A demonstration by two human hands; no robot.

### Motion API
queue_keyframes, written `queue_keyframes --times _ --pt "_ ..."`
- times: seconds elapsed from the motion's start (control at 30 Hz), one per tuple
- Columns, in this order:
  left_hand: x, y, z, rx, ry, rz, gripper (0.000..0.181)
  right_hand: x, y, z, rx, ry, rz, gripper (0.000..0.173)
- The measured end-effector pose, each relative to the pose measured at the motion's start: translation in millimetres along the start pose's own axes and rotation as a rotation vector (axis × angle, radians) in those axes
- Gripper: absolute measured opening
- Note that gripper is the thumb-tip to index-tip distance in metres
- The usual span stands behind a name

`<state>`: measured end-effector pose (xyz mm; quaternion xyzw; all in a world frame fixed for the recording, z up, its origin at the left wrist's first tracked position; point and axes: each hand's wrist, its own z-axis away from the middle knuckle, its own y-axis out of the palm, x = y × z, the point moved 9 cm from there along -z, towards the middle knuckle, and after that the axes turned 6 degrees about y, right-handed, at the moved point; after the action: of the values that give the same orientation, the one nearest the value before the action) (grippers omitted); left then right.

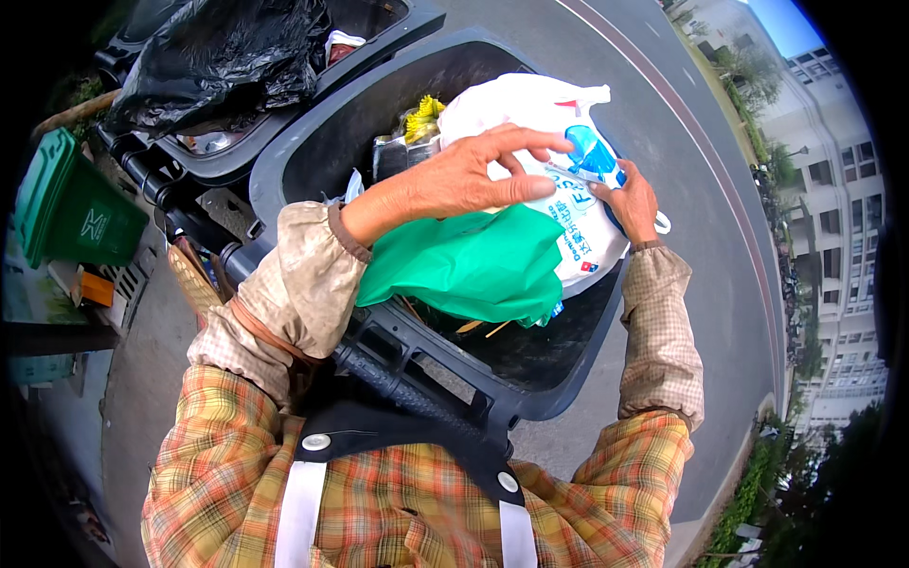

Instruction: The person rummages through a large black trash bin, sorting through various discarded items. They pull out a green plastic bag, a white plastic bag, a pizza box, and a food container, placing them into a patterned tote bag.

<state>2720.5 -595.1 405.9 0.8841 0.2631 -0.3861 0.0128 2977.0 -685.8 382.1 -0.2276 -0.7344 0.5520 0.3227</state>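
A dark wheeled bin (284,153) stands open before me. In it lie a white plastic carrier bag (511,99) bearing print, a green bag (469,263) and a yellow ridged item (424,119). My left hand (469,174) hovers over the white bag, fingers apart, with nothing visibly held. At the bag's right side, my right hand (628,199) pinches a blue-and-white plastic wrapper (589,153) between thumb and fingers. Part of the wrapper lies against the white bag. The green bag is below my left hand, partly over the white one.
A second dark bin (387,42) at the upper left holds a black plastic bag (234,64). A green wheeled bin (78,206) stands farther left, near an orange box (96,287). Paved road (682,234) runs along the right, with buildings beyond.
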Motion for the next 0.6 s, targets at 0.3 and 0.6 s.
queue_keyframes --times 0.3,0.6 --pt "176.5 108.1 171.1 1.233 -0.617 -0.57 0.069 -37.3 -12.8 -11.9 0.0 0.083 -0.1 0.058" --pt "201.2 6.5 191.6 1.416 -1.14 -0.491 0.071 -95.1 -10.5 -1.8 0.026 0.225 -0.598 0.054"
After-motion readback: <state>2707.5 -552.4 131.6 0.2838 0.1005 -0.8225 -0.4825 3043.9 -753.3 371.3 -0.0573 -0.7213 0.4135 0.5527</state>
